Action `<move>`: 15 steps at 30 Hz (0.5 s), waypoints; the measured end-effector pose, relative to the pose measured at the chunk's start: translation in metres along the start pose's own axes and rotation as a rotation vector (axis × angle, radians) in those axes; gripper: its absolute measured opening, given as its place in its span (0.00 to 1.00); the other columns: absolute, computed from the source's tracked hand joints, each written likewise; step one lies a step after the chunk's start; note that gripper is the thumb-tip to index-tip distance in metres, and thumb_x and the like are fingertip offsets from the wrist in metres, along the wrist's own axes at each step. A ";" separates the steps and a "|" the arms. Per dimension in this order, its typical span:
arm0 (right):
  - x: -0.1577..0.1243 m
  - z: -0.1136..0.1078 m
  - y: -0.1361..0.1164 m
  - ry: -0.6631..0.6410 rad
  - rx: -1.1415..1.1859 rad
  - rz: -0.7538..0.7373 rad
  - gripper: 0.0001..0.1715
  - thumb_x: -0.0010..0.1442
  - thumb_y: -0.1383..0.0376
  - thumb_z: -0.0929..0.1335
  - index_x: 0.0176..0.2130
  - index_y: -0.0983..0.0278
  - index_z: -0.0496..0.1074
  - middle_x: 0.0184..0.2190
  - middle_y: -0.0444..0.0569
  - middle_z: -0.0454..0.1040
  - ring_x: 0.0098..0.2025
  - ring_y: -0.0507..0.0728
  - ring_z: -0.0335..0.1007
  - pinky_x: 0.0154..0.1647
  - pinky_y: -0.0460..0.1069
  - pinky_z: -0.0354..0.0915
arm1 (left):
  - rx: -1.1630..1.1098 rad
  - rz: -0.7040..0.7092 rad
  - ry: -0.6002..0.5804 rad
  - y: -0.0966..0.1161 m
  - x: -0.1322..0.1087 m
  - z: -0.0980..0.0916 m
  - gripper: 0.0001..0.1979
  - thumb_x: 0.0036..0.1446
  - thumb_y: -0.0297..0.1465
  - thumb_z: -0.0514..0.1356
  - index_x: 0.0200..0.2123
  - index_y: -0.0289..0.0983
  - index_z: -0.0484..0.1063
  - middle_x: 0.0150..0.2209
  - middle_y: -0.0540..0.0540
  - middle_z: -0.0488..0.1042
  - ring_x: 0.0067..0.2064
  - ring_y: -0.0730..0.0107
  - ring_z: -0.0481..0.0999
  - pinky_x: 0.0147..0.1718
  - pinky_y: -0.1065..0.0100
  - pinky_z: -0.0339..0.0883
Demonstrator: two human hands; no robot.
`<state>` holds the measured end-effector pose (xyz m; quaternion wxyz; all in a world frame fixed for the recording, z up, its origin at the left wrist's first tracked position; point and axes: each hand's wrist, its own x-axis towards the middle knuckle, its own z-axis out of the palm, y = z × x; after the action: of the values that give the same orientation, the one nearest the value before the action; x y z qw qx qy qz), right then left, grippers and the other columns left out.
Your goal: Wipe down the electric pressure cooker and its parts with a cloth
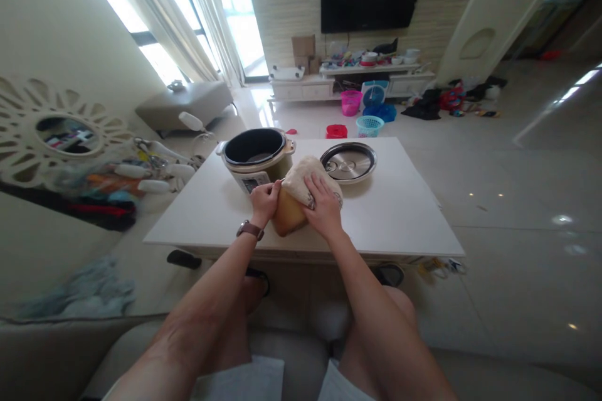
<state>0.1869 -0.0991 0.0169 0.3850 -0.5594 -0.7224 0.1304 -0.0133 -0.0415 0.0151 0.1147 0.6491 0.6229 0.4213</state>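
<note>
A tan-gold container with rounded sides is tilted above the near middle of the table; its opening is hidden. My left hand, with a brown-strapped watch on the wrist, is closed on the container's edge. Over the container's upper side lies a cream cloth with dark print near its border. My right hand holds the cloth against it, fingers spread over the fabric. Just behind my left hand stands an electric pressure cooker without its lid, dark inside. Its round metal lid rests underside up, right of the cloth.
The white table ends close before my knees. Beyond it on the floor are a red basin, a light blue basket and a pink bin. A white-padded metal frame stands at the table's left.
</note>
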 end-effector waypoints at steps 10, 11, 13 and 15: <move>0.028 0.019 0.015 0.188 0.105 0.058 0.34 0.68 0.58 0.67 0.70 0.59 0.70 0.72 0.53 0.69 0.73 0.66 0.64 0.76 0.65 0.58 | -0.143 -0.072 -0.046 -0.015 0.020 0.000 0.31 0.63 0.53 0.54 0.16 0.39 0.54 0.20 0.51 0.50 0.25 0.73 0.53 0.30 0.62 0.44; 0.030 0.020 0.019 0.208 0.122 0.082 0.33 0.68 0.57 0.67 0.69 0.60 0.71 0.71 0.55 0.70 0.72 0.66 0.66 0.75 0.66 0.59 | -0.146 -0.067 -0.056 -0.014 0.024 0.001 0.31 0.63 0.53 0.54 0.16 0.39 0.54 0.20 0.51 0.50 0.25 0.73 0.53 0.30 0.62 0.44; 0.034 0.022 0.027 0.239 0.154 0.134 0.33 0.68 0.55 0.68 0.68 0.61 0.72 0.68 0.56 0.72 0.69 0.67 0.70 0.73 0.66 0.63 | -0.153 -0.056 -0.077 -0.012 0.031 0.003 0.31 0.62 0.53 0.54 0.16 0.39 0.54 0.20 0.52 0.50 0.25 0.73 0.53 0.30 0.62 0.44; 0.036 0.023 0.034 0.261 0.183 0.150 0.33 0.69 0.53 0.67 0.68 0.62 0.72 0.65 0.57 0.76 0.65 0.68 0.74 0.68 0.67 0.68 | -0.158 -0.045 -0.099 -0.011 0.036 0.004 0.31 0.62 0.53 0.55 0.15 0.39 0.53 0.19 0.52 0.49 0.25 0.74 0.52 0.30 0.62 0.44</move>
<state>0.1926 -0.0488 -0.0046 0.5140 -0.5864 -0.6077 0.1505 -0.0229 -0.0054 0.0201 0.2057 0.6440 0.5955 0.4340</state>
